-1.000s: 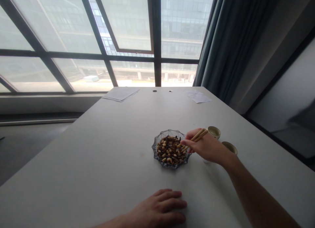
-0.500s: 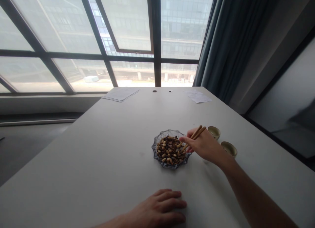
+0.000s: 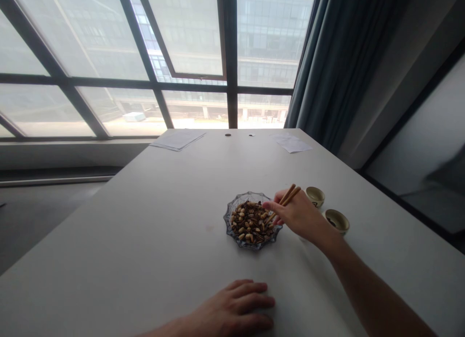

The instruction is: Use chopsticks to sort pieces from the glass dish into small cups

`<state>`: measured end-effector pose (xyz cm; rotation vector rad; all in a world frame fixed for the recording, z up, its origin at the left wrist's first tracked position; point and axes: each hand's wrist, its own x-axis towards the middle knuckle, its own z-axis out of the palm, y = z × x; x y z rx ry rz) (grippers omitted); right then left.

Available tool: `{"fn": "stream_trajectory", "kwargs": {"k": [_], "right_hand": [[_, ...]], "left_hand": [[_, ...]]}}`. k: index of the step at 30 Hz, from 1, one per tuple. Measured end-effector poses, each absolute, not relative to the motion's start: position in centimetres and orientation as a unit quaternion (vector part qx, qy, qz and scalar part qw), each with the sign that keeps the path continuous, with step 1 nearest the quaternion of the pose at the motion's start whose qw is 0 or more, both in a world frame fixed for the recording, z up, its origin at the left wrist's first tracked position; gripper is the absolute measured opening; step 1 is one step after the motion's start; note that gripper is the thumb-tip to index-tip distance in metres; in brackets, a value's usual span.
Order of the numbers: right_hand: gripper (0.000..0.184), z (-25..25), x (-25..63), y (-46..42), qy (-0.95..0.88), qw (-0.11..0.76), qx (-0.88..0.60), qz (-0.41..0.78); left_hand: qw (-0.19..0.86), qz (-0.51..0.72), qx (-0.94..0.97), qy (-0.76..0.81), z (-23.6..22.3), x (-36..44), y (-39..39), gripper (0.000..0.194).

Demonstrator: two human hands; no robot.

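Note:
My right hand (image 3: pixel 296 213) grips a pair of wooden chopsticks (image 3: pixel 289 196), whose tips reach down into the right part of a scalloped glass dish (image 3: pixel 232 233). A mix of pale nuts and dark seeds (image 3: pixel 250 223) fills the dish. Whether the tips pinch a piece is too small to tell. My left hand (image 3: pixel 240 305) lies flat on the table in front of the dish, fingers spread and holding nothing. Just beyond my right wrist stand two small ceramic cups, a farther cup (image 3: pixel 315 195) and a nearer cup (image 3: pixel 337 220) with something dark inside.
The white table (image 3: pixel 145 230) stretches toward a wall of windows. Stacked paper sheets (image 3: pixel 178 139) lie at its far left, more sheets (image 3: pixel 294 143) at its far right. A dark curtain (image 3: pixel 327 60) hangs beyond the right edge.
My right hand and the chopsticks have shifted slightly left, further over the dish. The left hand stays put.

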<state>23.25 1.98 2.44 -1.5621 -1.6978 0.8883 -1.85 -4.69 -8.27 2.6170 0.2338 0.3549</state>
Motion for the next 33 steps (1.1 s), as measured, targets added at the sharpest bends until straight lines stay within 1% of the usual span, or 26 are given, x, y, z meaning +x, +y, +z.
{"fn": "stream_trajectory", "kwargs": {"k": [9, 17, 22, 29, 33], "right_hand": [[0.045, 2.5, 23.1, 2.1, -0.669, 0.314, -0.607, 0.291], [0.038, 3.0, 23.9, 1.9, -0.676, 0.303, -0.624, 0.250], [0.034, 2.4, 23.6, 2.3, -0.662, 0.323, -0.620, 0.270], [0.040, 2.0, 23.4, 2.3, -0.660, 0.324, -0.612, 0.292], [0.039, 2.1, 23.4, 2.3, -0.657, 0.329, -0.610, 0.298]], "left_hand": [[0.239, 0.113, 0.961, 0.085, -8.5, -2.0, -4.6, 0.026], [0.227, 0.118, 0.963, 0.085, -8.9, -2.0, -4.6, 0.024], [0.232, 0.115, 0.962, 0.084, -8.9, -2.1, -4.6, 0.025], [0.242, 0.119, 0.959, 0.084, -8.8, -1.9, -4.6, 0.026], [0.240, 0.125, 0.959, 0.085, -8.9, -1.9, -4.6, 0.026]]}}
